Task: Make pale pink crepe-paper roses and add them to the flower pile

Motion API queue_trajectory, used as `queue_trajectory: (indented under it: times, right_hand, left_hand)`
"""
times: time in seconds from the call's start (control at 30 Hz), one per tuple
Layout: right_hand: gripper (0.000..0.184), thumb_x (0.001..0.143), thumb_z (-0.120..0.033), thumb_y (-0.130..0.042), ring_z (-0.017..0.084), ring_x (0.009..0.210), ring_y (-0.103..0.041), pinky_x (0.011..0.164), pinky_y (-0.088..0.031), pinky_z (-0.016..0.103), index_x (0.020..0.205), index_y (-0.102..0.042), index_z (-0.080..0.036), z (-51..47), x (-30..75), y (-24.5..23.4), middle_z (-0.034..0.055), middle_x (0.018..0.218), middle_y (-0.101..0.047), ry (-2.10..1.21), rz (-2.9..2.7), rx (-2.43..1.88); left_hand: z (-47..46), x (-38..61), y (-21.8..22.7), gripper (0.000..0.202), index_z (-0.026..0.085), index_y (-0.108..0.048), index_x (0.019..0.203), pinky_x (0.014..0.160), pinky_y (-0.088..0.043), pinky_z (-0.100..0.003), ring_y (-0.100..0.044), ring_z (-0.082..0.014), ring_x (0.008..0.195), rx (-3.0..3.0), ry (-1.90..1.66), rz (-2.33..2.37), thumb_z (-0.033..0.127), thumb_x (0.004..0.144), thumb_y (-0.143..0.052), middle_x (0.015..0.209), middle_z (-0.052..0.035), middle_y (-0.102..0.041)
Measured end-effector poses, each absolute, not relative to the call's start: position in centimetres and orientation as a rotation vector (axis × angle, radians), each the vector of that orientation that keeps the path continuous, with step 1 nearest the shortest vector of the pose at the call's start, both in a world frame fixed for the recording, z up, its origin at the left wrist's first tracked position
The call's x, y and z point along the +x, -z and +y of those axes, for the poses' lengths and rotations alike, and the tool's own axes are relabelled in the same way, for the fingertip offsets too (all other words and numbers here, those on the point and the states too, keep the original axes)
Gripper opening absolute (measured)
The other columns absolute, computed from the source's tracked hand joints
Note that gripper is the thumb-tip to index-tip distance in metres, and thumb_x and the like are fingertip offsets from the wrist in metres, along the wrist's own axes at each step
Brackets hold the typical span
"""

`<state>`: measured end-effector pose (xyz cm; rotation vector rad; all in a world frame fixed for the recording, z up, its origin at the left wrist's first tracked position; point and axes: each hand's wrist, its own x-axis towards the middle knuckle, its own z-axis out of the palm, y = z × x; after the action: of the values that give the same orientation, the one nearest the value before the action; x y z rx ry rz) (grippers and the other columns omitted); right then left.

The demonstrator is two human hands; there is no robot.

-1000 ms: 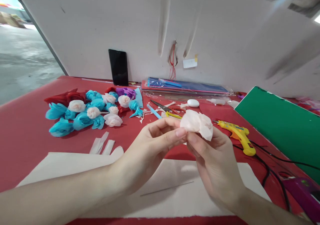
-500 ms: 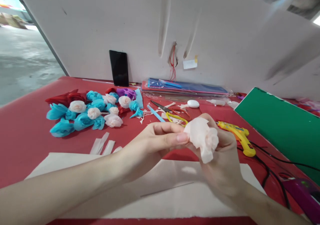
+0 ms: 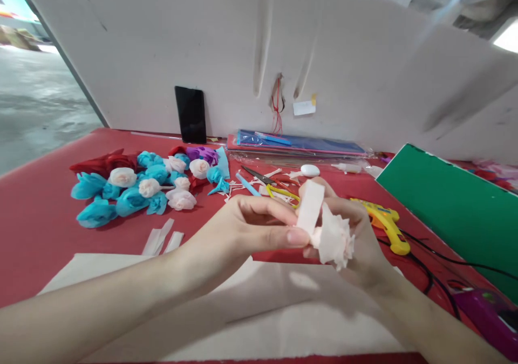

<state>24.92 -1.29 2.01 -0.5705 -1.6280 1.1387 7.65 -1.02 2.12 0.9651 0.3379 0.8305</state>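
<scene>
The left hand (image 3: 240,226) pinches a strip (image 3: 311,207) and a flower (image 3: 335,241) at its base; the strip is near-upright, top leaning right. The flower's long axis, between the hands, points right and slightly down. The right hand (image 3: 366,256) curls behind; its grip I cannot tell. Grey floor (image 3: 40,105), red table (image 3: 40,218), white wall (image 3: 154,40) behind. One phone (image 3: 190,115), one glue gun (image 3: 387,226), one board (image 3: 453,207).

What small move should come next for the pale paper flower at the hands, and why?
Probably the left hand should fold the pale strip inward around the base of the pale flower: this hand pinches the strip's lower end beside that base, while the upper end sticks up, unwrapped.
</scene>
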Motion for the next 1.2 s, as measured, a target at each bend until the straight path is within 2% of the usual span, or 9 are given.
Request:
queue_trajectory:
  times: [0.07, 0.13, 0.27, 0.4, 0.5, 0.6, 0.77, 0.9, 1.2]
  right_hand:
    - [0.027, 0.073, -0.024, -0.077, 0.012, 0.074, -0.054, 0.064, -0.05, 0.023, 0.096, -0.072, -0.036, -1.0, 25.4, -1.9, -0.0017, 0.085, -0.055, -1.278, -1.633, -0.579]
    - [0.03, 0.077, -0.025, -0.072, 0.012, 0.073, -0.054, 0.063, -0.05, 0.022, 0.104, -0.07, -0.037, -0.7, 25.8, -2.1, -0.002, 0.086, -0.058, -1.327, -1.592, -0.614]
    - [0.018, 0.084, -0.027, -0.06, 0.015, 0.086, -0.058, 0.073, -0.051, 0.024, 0.098, -0.071, -0.03, -0.5, 26.4, -3.3, 0.0004, 0.093, -0.064, -1.194, -1.584, -0.762]
    - [0.017, 0.089, -0.034, -0.056, 0.018, 0.097, -0.059, 0.083, -0.049, 0.029, 0.102, -0.067, -0.029, -1.4, 26.4, -4.6, 0.0012, 0.102, -0.065, -1.038, -1.759, -0.889]
    - [0.016, 0.089, -0.022, -0.056, 0.017, 0.1, -0.058, 0.087, -0.048, 0.03, 0.099, -0.066, -0.029, -2.1, 26.2, -5.0, 0.0001, 0.104, -0.064, -0.82, -1.899, -0.948]
    - [0.02, 0.087, -0.014, -0.055, 0.017, 0.11, -0.054, 0.093, -0.045, 0.031, 0.1, -0.065, -0.026, -2.6, 25.9, -5.1, 0.0017, 0.111, -0.06, -0.577, -1.999, -0.949]
    - [0.01, 0.084, -0.016, -0.061, 0.017, 0.1, -0.055, 0.089, -0.045, 0.031, 0.088, -0.069, -0.019, -3.0, 25.5, -5.4, 0.0049, 0.102, -0.062, -0.265, -2.138, -0.964]
    - [0.008, 0.081, -0.015, -0.063, 0.018, 0.095, -0.054, 0.085, -0.046, 0.032, 0.083, -0.071, -0.015, -3.1, 25.4, -5.7, 0.0065, 0.095, -0.064, -0.156, -2.197, -0.963]
    - [0.011, 0.081, -0.012, -0.061, 0.021, 0.1, -0.055, 0.085, -0.049, 0.036, 0.074, -0.067, -0.019, -3.2, 25.6, -5.7, 0.0053, 0.098, -0.066, -0.198, -2.319, -0.993]
  left_hand:
    - [-0.9, 7.4, -2.6, 0.014, 0.024, -0.077, 0.068, 0.063, -0.051, -0.012, -0.064, -0.0048, 0.061, 1.119, -0.92, 0.396, 0.012, 0.074, -0.076, 0.069, 0.0075, -0.074]
    - [-0.9, 7.1, -3.1, 0.017, 0.024, -0.076, 0.066, 0.068, -0.052, -0.014, -0.064, -0.0062, 0.061, 1.313, -1.038, 0.495, 0.009, 0.072, -0.076, 0.069, 0.0079, -0.073]
    - [-0.8, 6.5, -3.8, 0.015, 0.025, -0.074, 0.069, 0.072, -0.054, -0.02, -0.068, -0.0124, 0.072, 1.745, -1.283, 0.638, 0.01, 0.07, -0.077, 0.073, 0.0054, -0.076]
    - [-0.7, 6.0, -3.9, 0.015, 0.023, -0.073, 0.079, 0.07, -0.055, -0.027, -0.068, -0.0168, 0.072, 2.228, -1.487, 0.611, 0.009, 0.075, -0.073, 0.077, -0.001, -0.076]
    - [-0.4, 5.8, -3.9, 0.017, 0.022, -0.072, 0.082, 0.07, -0.053, -0.03, -0.067, -0.0187, 0.073, 2.436, -1.5, 0.533, 0.006, 0.077, -0.069, 0.078, -0.0045, -0.074]
    - [0.0, 5.5, -3.9, 0.019, 0.023, -0.071, 0.08, 0.073, -0.051, -0.031, -0.066, -0.018, 0.069, 2.656, -1.514, 0.445, 0.004, 0.077, -0.067, 0.073, -0.0026, -0.073]
    - [0.3, 5.0, -3.7, 0.025, 0.024, -0.067, 0.075, 0.086, -0.048, -0.034, -0.064, -0.018, 0.071, 3.008, -1.385, 0.353, 0.001, 0.078, -0.059, 0.077, -0.0014, -0.074]
    - [0.1, 5.0, -3.5, 0.032, 0.025, -0.067, 0.08, 0.087, -0.048, -0.036, -0.063, -0.0196, 0.072, 3.165, -1.236, 0.281, 0.003, 0.086, -0.044, 0.074, -0.0022, -0.073]
    - [-0.2, 5.0, -3.3, 0.031, 0.017, -0.067, 0.078, 0.098, -0.04, -0.035, -0.059, -0.0174, 0.073, 3.193, -1.225, 0.133, 0.0, 0.087, -0.042, 0.077, -0.0053, -0.073]
